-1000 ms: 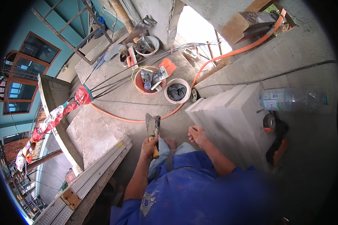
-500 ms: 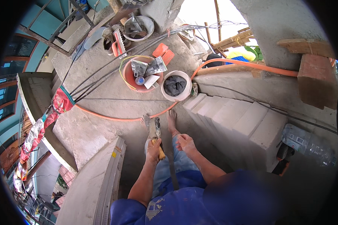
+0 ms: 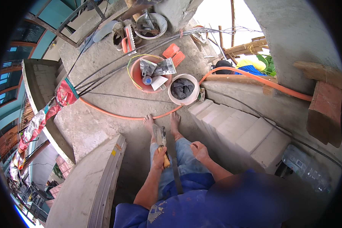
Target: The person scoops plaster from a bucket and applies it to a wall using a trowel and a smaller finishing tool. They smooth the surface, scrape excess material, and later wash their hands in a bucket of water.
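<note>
In front of my thighs, my left hand (image 3: 159,157) is closed round the yellowish wooden handle of a trowel (image 3: 160,136). Its mortar-smeared metal blade points away from me, above my shins. My right hand (image 3: 199,151) hangs in the air to the right of it, fingers curled together; what they hold, if anything, is hidden. Beyond my bare feet stand a reddish bucket (image 3: 133,72) with tools, metal pieces and a blue-capped bottle in it, and a white bucket (image 3: 195,95) with dark cloth-like material inside.
An orange hose (image 3: 131,118) curves across the floor past my feet. Pale blocks (image 3: 235,131) are stacked at my right, near a large plastic bottle (image 3: 306,167). A low wall (image 3: 83,182) stands at my left. Dark cables (image 3: 114,72) cross ahead, near a notched trowel (image 3: 129,38).
My right hand has moved right, farther from the trowel, its fingers curled in. The left hand keeps hold of the trowel. The view has shifted slightly.
</note>
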Demonstrator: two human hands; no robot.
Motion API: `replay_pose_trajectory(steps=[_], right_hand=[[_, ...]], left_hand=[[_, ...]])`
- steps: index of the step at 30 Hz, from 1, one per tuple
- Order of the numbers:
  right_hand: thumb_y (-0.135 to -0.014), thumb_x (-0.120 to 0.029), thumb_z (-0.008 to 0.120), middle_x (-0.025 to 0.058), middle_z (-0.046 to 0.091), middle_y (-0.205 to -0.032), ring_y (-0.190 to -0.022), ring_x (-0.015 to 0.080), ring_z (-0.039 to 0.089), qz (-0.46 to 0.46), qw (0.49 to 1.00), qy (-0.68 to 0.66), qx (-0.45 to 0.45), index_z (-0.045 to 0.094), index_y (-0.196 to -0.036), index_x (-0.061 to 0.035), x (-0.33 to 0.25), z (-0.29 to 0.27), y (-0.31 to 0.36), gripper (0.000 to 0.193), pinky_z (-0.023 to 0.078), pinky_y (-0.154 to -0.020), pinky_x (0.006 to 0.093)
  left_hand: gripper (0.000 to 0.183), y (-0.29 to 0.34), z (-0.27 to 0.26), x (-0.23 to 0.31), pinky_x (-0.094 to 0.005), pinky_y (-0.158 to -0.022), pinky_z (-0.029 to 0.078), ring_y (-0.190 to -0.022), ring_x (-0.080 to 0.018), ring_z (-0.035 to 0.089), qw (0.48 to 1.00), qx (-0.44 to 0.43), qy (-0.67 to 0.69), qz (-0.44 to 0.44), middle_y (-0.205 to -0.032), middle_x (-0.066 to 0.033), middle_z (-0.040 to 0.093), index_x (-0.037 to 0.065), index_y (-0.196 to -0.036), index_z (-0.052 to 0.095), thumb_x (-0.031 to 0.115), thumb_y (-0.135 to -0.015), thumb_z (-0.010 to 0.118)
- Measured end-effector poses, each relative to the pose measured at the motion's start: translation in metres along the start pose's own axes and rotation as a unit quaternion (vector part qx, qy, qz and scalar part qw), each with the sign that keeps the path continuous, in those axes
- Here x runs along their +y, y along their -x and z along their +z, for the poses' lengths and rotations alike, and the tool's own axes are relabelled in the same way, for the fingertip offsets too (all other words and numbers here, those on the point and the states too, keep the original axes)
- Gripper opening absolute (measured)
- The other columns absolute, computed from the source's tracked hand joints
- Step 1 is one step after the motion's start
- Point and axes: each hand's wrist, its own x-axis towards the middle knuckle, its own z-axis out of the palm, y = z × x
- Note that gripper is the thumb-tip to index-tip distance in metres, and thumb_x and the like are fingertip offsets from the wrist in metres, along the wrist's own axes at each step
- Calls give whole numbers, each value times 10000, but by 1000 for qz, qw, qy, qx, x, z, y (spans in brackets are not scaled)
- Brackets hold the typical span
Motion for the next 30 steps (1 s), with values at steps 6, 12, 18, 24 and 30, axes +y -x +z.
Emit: replay_pose_trajectory(steps=[6,12,18,24,30], right_hand=[[-961,-264,619,43,651,-816,-645,107,593,51,987,-149,-31,658,-1032,-23,-21,-2,11,254,488,-573,264],[-978,-301,619,49,650,-893,-651,94,604,103,945,-307,-41,617,-1124,-38,-102,-2,31,300,501,-554,246],[-920,-294,695,170,619,-1192,-982,262,634,-70,976,-199,50,526,-1369,-54,-138,-10,49,537,537,-814,379],[-834,-223,741,242,452,-1446,-1317,412,461,-404,879,253,-11,548,-1384,-78,-153,-46,74,601,420,-1069,455],[-830,-160,768,143,607,-1207,-1072,274,627,-329,923,30,-198,570,-1351,-95,-120,-55,85,562,530,-872,407]], left_hand=[[425,6,-7,15,-318,-752,531,-875,-162,618,966,40,-200,160,-1013,-74,610,28,-1224,525,274,-928,704],[661,52,-7,64,-403,-946,477,-1110,-316,597,882,56,-414,218,-1234,-195,585,14,-1353,467,347,-851,741],[628,93,-5,63,-421,-926,486,-1081,-352,619,852,48,-454,256,-1174,-201,618,45,-1319,509,355,-826,744],[593,125,-10,18,-412,-876,502,-996,-325,655,830,59,-448,328,-1075,-177,667,75,-1312,529,320,-822,757],[577,175,1,-44,-372,-867,504,-957,-249,649,835,126,-407,349,-1085,-149,669,86,-1319,530,310,-838,757]])
